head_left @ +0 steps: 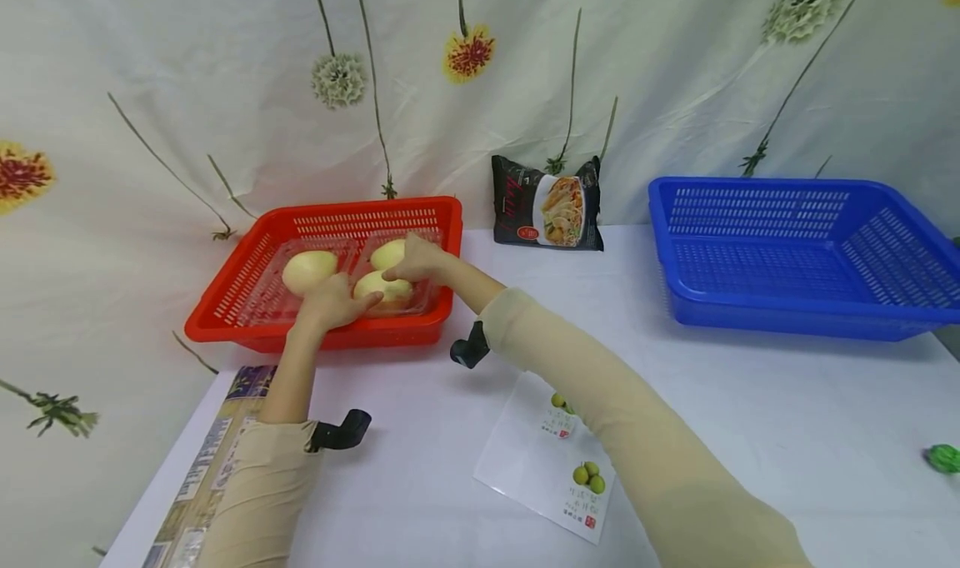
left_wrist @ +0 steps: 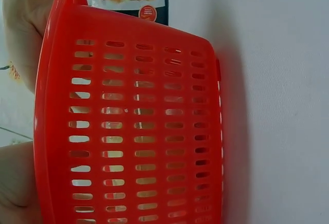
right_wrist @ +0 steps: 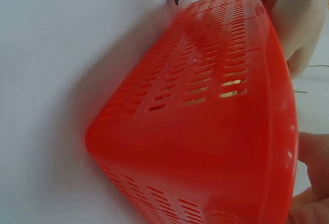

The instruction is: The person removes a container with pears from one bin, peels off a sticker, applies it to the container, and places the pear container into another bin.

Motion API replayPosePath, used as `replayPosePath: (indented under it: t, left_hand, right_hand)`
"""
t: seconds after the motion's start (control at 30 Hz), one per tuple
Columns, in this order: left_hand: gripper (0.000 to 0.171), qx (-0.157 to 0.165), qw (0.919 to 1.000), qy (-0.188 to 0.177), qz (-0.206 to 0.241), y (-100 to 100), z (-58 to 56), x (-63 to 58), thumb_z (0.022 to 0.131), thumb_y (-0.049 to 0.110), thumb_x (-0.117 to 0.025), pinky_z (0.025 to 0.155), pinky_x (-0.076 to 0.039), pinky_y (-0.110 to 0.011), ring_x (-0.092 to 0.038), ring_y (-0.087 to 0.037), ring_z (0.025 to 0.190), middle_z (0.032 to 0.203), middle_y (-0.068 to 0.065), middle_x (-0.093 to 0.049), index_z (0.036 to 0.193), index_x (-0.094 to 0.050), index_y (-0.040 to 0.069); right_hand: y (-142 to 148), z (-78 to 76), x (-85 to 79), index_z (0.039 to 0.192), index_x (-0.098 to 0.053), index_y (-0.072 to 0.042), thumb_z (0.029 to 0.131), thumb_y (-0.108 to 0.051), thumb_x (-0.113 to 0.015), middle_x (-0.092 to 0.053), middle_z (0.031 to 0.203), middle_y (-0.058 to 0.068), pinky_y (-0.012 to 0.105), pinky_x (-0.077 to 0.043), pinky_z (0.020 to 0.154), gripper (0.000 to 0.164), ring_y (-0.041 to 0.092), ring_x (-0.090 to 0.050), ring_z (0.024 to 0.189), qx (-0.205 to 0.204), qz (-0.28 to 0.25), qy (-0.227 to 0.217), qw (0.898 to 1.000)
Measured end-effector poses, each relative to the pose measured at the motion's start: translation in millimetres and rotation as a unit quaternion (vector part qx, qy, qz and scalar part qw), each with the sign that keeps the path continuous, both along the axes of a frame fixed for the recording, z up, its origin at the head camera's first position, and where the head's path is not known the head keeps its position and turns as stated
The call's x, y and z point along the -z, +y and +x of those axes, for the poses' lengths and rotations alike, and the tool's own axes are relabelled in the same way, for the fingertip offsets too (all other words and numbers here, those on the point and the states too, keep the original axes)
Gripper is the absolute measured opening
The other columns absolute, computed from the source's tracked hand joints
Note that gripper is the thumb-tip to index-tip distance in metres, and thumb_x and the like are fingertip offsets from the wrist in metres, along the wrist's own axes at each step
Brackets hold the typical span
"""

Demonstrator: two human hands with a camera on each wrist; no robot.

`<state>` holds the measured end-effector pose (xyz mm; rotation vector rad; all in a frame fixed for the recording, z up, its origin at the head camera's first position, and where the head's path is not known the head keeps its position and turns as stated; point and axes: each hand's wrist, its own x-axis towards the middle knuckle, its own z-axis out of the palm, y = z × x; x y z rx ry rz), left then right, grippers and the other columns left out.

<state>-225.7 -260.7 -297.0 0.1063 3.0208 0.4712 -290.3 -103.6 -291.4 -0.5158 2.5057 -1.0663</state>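
A red basket (head_left: 420, 331) holds two clear plastic trays with pale yellow oval fruits. One fruit (head_left: 310, 273) sits in the left tray (head_left: 262, 297). In the right tray (head_left: 420, 306) lie a front fruit (head_left: 384, 291) and a back fruit (head_left: 386, 254). My right hand (head_left: 420, 260) grips the back fruit at its right end, thumb on the near side. Over the basket's front rim reaches my left hand (head_left: 330, 303), its thumb toward the front fruit; I cannot tell what its fingers hold. Both wrist views show mostly the basket's outer walls.
A blue basket (head_left: 780, 322) stands at the right. Between the baskets, a black noodle packet (head_left: 547, 206) leans against the flowered cloth. A clear printed bag (head_left: 517, 460) lies on the white table, partly under the right forearm. At the right edge is a small green item (head_left: 942, 458).
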Motion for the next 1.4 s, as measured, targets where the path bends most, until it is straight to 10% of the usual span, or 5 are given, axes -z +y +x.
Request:
replayPosePath:
  t: [0.27,0.47,0.8,1.2,1.4]
  left_hand:
    - [0.041,-0.032,0.9994,0.012,-0.002,3.6,-2.6,1.0,0.095,0.033,-0.05,0.053,-0.034,-0.033,-0.041,-0.022,0.058,0.06,-0.005,-0.038,0.066,-0.044,0.004]
    - [0.047,-0.027,0.9991,0.013,0.028,-1.0,-3.7,2.8,0.097,0.036,-0.042,0.055,-0.035,-0.034,-0.042,-0.023,0.059,0.058,-0.004,-0.038,0.061,-0.042,0.006]
    - [0.065,-0.088,0.9795,-0.044,0.176,-6.1,1.5,-2.8,0.098,0.042,-0.038,0.062,-0.038,-0.031,-0.044,-0.027,0.078,0.087,-0.017,-0.038,0.124,-0.038,-0.018]
    - [0.048,-0.156,0.9456,0.08,0.274,-0.7,12.9,-19.4,0.091,0.04,-0.058,0.041,-0.036,-0.024,-0.038,-0.011,0.044,0.048,0.004,-0.034,0.056,-0.043,0.011]
    - [0.042,-0.134,0.9372,0.076,0.313,0.8,19.6,-26.0,0.091,0.041,-0.058,0.054,-0.047,-0.02,-0.051,-0.013,0.063,0.074,-0.004,-0.055,0.085,-0.061,0.0]
  right_hand:
    - [-0.9,4.1,5.8,0.144,-0.022,0.004,0.082,-0.018,-0.071,-0.054,0.119,0.015,0.023,-0.049,0.067,0.082,0.022,-0.054,0.088,0.045,-0.039,0.029,0.998]
    - [0.3,9.1,4.6,0.123,-0.047,0.004,0.077,-0.014,-0.077,-0.056,0.102,0.011,0.023,-0.049,0.065,0.057,0.02,-0.052,0.085,0.071,-0.059,0.051,0.994]
    - [-1.5,16.8,-8.7,0.133,-0.038,-0.002,0.08,-0.005,-0.071,-0.037,0.13,0.012,0.03,-0.056,0.066,0.062,0.018,-0.052,0.064,0.204,-0.205,-0.11,0.951]
    - [25.3,24.1,-19.6,0.115,-0.044,0.004,0.084,-0.001,-0.063,-0.046,0.089,0.007,0.026,-0.052,0.059,0.036,0.018,-0.051,0.069,0.167,-0.333,-0.143,0.917]
    - [42.1,30.9,-28.8,0.096,-0.038,0.001,0.085,-0.001,-0.064,-0.037,0.084,0.003,0.022,-0.047,0.054,0.028,0.015,-0.045,0.065,0.145,-0.365,-0.143,0.909]
